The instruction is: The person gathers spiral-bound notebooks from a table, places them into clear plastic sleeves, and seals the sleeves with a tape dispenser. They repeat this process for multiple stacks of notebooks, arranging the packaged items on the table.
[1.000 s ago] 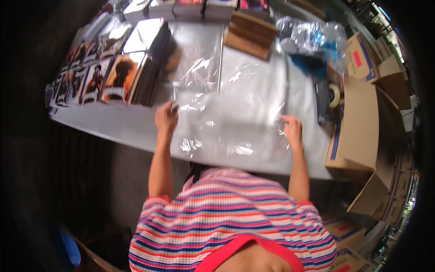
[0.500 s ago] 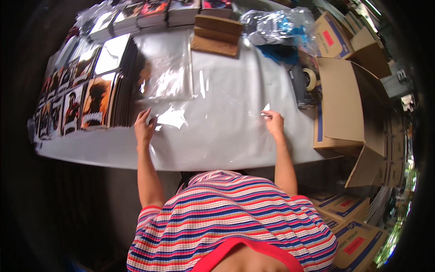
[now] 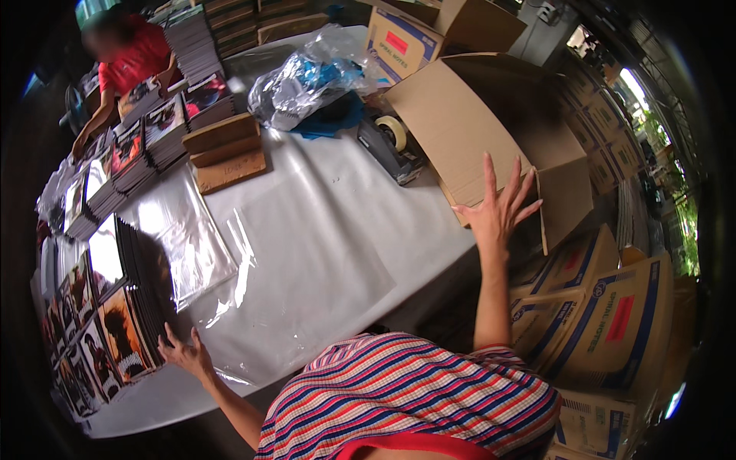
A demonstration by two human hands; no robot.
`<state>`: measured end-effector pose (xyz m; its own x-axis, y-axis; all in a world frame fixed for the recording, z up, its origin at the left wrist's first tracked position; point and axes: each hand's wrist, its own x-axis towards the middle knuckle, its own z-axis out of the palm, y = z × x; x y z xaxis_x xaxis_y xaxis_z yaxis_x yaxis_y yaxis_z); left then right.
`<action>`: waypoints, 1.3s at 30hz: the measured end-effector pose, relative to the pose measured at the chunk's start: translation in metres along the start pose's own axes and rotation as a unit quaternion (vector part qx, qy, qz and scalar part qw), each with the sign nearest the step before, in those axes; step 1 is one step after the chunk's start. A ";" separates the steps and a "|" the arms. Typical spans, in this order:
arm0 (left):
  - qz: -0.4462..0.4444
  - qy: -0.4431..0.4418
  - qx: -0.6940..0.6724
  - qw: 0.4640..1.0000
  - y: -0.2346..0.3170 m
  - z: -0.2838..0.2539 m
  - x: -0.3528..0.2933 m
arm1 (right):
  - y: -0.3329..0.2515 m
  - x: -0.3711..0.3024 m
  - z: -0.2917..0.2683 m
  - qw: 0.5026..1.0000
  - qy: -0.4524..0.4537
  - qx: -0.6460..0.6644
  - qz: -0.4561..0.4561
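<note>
My right hand (image 3: pixel 500 215) is raised with its fingers spread, in front of the flap of an open cardboard carton (image 3: pixel 468 130); I cannot tell if it touches the cardboard. At the left, my left hand (image 3: pixel 188 354) has its fingers apart and holds nothing. It is beside the near end of the stacked notebooks with printed covers (image 3: pixel 126 326), which stand in rows. Just beyond that hand, clear plastic sleeves (image 3: pixel 199 241) lie flat on the white-covered table (image 3: pixel 337 230).
A black tape dispenser (image 3: pixel 387 149) stands near the carton. Behind it lie crumpled clear and blue plastic (image 3: pixel 314 84) and a brown cardboard piece (image 3: pixel 226 153). More cartons (image 3: pixel 606 322) are piled at the right. Across the table, a person in red (image 3: pixel 138 57) handles notebooks.
My view has swung right, bringing the carton nearer the middle. My right hand has opened and moved to the carton; my left hand has spread its fingers beside the notebooks.
</note>
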<state>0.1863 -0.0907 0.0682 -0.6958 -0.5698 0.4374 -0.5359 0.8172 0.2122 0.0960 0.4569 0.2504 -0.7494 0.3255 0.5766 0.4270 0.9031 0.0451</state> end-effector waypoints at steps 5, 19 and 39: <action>0.027 0.036 0.004 0.999 0.045 -0.018 0.018 | 0.031 0.006 0.039 0.977 -0.126 -0.153 -0.080; 0.044 0.002 -0.073 0.996 0.097 -0.022 0.019 | 0.185 0.189 -0.099 0.987 -0.003 0.157 0.009; 0.277 -0.160 -0.202 0.926 0.269 -0.005 -0.002 | 0.207 0.070 0.042 0.979 0.123 0.163 -0.007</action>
<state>0.0456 0.1306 0.1288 -0.9510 0.0035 0.3090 0.1238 0.9205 0.3706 0.1109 0.6783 0.2655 -0.5923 0.2722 0.7583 0.2043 0.9612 -0.1854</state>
